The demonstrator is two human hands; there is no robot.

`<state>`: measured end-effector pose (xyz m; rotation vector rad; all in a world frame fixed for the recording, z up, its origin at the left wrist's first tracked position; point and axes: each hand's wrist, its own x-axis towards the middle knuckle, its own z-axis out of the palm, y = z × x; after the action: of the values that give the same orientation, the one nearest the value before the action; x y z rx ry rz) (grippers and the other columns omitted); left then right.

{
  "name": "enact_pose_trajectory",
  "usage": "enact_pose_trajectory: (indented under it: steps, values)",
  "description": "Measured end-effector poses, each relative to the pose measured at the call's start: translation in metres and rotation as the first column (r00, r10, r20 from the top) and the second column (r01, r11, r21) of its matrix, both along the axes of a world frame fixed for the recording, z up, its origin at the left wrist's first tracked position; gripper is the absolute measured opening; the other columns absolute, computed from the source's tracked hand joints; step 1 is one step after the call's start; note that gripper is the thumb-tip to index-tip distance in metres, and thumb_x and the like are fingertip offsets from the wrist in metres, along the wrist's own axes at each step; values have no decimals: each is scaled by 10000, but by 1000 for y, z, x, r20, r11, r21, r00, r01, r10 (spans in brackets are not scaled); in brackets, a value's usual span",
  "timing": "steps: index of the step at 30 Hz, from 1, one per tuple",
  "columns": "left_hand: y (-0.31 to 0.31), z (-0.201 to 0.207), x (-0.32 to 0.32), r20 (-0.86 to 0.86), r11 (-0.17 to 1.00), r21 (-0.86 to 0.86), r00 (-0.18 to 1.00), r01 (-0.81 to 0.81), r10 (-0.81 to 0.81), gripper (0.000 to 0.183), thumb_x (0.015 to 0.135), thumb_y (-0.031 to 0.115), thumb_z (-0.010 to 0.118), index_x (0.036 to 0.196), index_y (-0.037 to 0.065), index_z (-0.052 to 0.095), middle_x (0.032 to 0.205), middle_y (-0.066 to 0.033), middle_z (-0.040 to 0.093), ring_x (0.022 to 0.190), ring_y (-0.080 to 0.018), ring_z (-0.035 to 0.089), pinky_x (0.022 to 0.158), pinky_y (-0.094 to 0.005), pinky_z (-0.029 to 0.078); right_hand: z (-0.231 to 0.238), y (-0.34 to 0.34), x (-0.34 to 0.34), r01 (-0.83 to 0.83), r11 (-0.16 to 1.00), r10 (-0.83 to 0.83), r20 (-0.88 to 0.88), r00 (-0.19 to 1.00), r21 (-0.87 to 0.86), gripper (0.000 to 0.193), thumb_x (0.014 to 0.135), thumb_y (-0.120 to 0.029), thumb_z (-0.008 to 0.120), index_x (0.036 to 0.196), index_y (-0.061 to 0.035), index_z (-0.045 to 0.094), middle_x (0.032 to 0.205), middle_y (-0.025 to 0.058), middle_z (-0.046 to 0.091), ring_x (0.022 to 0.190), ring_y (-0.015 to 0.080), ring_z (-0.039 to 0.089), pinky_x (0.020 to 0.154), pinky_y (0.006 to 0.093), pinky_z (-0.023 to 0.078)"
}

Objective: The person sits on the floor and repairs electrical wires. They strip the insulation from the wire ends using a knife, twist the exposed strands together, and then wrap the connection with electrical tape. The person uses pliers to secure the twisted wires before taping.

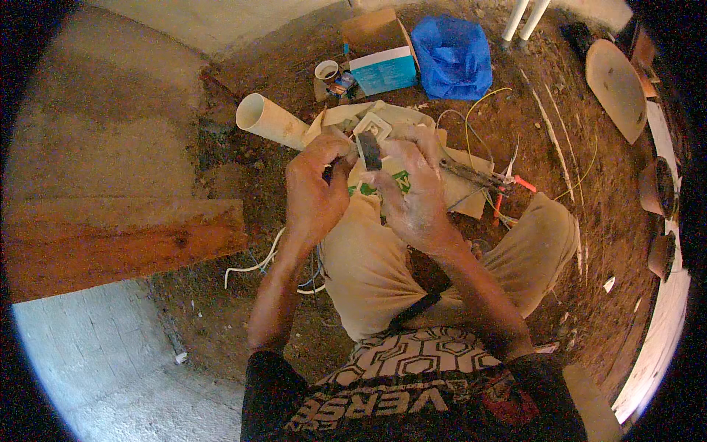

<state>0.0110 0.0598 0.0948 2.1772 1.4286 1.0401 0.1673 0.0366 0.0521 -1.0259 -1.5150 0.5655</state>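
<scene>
Above my lap, my right hand [420, 195] is closed around a small dark grey, flat-sided piece [370, 152], pinched between thumb and fingers. To its left my left hand [317, 184] has its thumb and fingertips pressed together, almost touching that piece. What the left fingers pinch, if anything, is too small to make out. Just beyond the fingertips sits a pale square frame-like part [374, 127], partly hidden by the hands. Under and behind it lies a beige sack [412, 114] with green print. Pale dust covers the right fingers.
A wide white pipe [274, 121] lies left of the sack. Beyond stand an open cardboard box [383, 70], a small cup [326, 71] and a blue plastic bag [451, 57]. Red-handled pliers [524, 183] and loose wires lie right. A wooden beam [125, 247] juts in from the left.
</scene>
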Motion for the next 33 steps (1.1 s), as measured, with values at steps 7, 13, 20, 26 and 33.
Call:
enact_pose_trajectory:
  steps: [7, 13, 20, 26, 33]
  values:
    - [-7, 3, 3, -79, 999, -33, 996, -31, 28, 153, 805, -50, 669, 943, 16, 670, 922, -150, 664, 787, -311, 664, 673, -378, 515, 7, 22, 2, 136, 990, -141, 372, 918, 41, 300, 869, -265, 691, 1036, -40, 585, 894, 165, 657, 847, 358, 657, 748, 499, 508]
    - [-10, -3, 7, -183, 997, 71, 983, -1, 14, 97, 826, -11, 684, 914, 12, 650, 892, -157, 651, 795, -350, 659, 655, -422, 529, 9, 41, 8, 142, 971, -216, 449, 867, 193, 255, 849, -282, 709, 972, -82, 610, 787, 117, 688, 713, 285, 691, 649, 449, 538]
    - [-15, -4, 6, -204, 991, 129, 979, 27, 0, 148, 826, -14, 692, 953, 9, 620, 872, -154, 636, 787, -353, 656, 671, -423, 545, -1, 42, 22, -21, 978, -78, 458, 885, 207, 236, 790, -127, 751, 1017, -91, 699, 915, 105, 705, 837, 312, 677, 754, 437, 538]
    - [-14, -1, -1, -204, 989, 121, 977, 88, -62, 215, 807, -46, 689, 994, 12, 600, 963, -157, 630, 862, -359, 658, 691, -428, 558, 13, 37, 40, -279, 960, 255, 422, 870, -6, 322, 758, 13, 677, 1067, -66, 721, 1018, 119, 691, 1001, 327, 636, 849, 438, 521]
    - [-16, -11, -4, -370, 936, 304, 927, 178, -56, 349, 738, -63, 659, 1071, 34, 630, 1156, -159, 588, 909, -334, 625, 660, -389, 571, 16, 32, 39, -237, 971, 192, 459, 867, 41, 352, 674, 70, 642, 991, -58, 726, 1017, 116, 691, 1014, 348, 631, 870, 437, 519]
